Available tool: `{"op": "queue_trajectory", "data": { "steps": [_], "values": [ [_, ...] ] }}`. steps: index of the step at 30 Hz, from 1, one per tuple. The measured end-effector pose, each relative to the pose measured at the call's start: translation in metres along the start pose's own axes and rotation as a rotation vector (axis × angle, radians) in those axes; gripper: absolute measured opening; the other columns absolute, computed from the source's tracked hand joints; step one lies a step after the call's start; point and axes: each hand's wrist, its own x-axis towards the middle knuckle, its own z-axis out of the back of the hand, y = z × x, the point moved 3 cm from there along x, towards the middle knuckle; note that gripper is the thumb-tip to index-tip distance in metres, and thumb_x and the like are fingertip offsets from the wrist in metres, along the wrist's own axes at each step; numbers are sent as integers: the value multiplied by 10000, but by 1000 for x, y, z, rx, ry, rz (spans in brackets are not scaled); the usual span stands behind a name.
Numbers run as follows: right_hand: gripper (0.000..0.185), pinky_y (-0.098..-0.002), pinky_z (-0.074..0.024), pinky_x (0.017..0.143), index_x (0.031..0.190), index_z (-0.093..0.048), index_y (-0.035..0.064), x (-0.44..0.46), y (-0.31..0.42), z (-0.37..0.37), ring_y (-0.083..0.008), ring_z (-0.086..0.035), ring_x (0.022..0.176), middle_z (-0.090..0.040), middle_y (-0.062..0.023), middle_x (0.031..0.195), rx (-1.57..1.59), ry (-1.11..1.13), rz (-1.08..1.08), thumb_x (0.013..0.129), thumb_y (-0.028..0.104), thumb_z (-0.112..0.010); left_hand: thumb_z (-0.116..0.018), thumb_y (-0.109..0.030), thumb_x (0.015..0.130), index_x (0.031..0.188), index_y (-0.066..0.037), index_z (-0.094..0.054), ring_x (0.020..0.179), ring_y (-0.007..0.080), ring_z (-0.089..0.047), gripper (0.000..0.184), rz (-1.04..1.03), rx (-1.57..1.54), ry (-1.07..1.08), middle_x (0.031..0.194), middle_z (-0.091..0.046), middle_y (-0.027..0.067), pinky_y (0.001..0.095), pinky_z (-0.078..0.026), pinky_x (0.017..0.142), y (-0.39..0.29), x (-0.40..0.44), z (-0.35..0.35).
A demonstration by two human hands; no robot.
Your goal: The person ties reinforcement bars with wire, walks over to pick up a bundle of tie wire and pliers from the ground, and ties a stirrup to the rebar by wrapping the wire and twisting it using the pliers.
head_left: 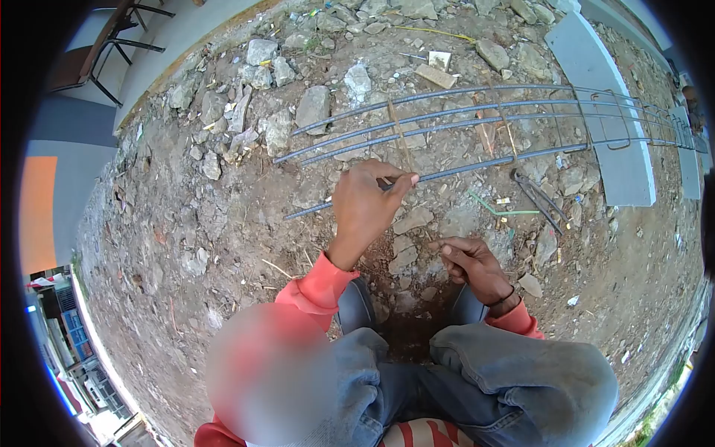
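My left hand (372,201) is closed around the nearest bar of a steel rebar cage (462,170), beside a rusty stirrup (398,127) that crosses the bars. Lower and to the right, my right hand (475,267) is held off the bars over the dirt. Its fingers are pressed together, and whatever may be between them is too small to name. A pair of pincers (538,200) lies on the ground right of my hands, just below the cage. More stirrups sit around the bars farther right.
Grey boards (607,112) lie under the right part of the cage. Stones (313,108) and rubble cover the ground beyond the bar ends. A green strip (506,211) lies near the pincers. A chair (100,48) stands at the upper left.
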Motion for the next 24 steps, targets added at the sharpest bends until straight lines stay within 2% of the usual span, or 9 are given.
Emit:
{"op": "queue_trajectory", "data": {
  "steps": [2,6,8,12,15,17,20,24],
  "values": [
    [234,-201,-325,506,1151,-697,77,11,-12,-6,-33,-392,580,-447,73,661,-118,29,-24,973,167,-575,-800,-278,763,836,-87,-773,631,192,-635,206,-33,-9,-12,745,-692,96,309,-466,566,2,1,1],
    [261,-200,-347,507,1209,-650,44,24,1,-21,-51,-416,608,-499,40,715,-43,11,-52,973,107,-559,-816,-281,748,841,-63,-758,618,174,-626,243,27,-65,34,738,-686,87,298,-461,554,0,3,3],
    [240,-184,-337,521,1174,-687,89,28,10,-24,-27,-409,592,-487,73,707,-6,28,81,965,127,-577,-830,-343,698,822,-43,-720,662,249,-659,343,173,-114,75,753,-687,106,346,-494,589,4,3,3],
    [250,-189,-318,505,1180,-683,89,33,21,-28,-23,-389,574,-470,76,692,23,25,60,961,174,-599,-844,-361,678,840,-25,-693,653,239,-655,403,138,-98,50,745,-682,99,348,-497,589,8,6,2],
    [267,-195,-298,491,1173,-682,78,37,26,-30,-25,-365,554,-449,77,677,23,-70,-43,957,219,-613,-854,-366,665,846,-27,-685,655,241,-653,419,141,-84,48,745,-676,99,354,-500,597,8,6,4],
    [286,-190,-307,490,1150,-689,67,46,18,-29,-25,-392,554,-465,77,689,68,-14,-36,951,264,-628,-855,-357,689,891,2,-694,618,166,-624,443,97,-51,40,765,-683,104,303,-493,570,6,7,5],
    [291,-199,-346,499,1163,-670,51,55,11,-28,-43,-434,582,-486,60,739,169,-35,-69,959,253,-623,-856,-368,685,887,1,-695,628,177,-637,451,90,-45,41,772,-684,106,304,-495,573,7,5,4],
    [260,-198,-358,483,1106,-700,63,63,13,-38,-32,-456,566,-523,66,747,247,-79,48,936,256,-658,-850,-385,688,908,10,-702,635,182,-644,475,101,-59,53,773,-692,114,307,-497,581,9,6,4]
  ]
}}
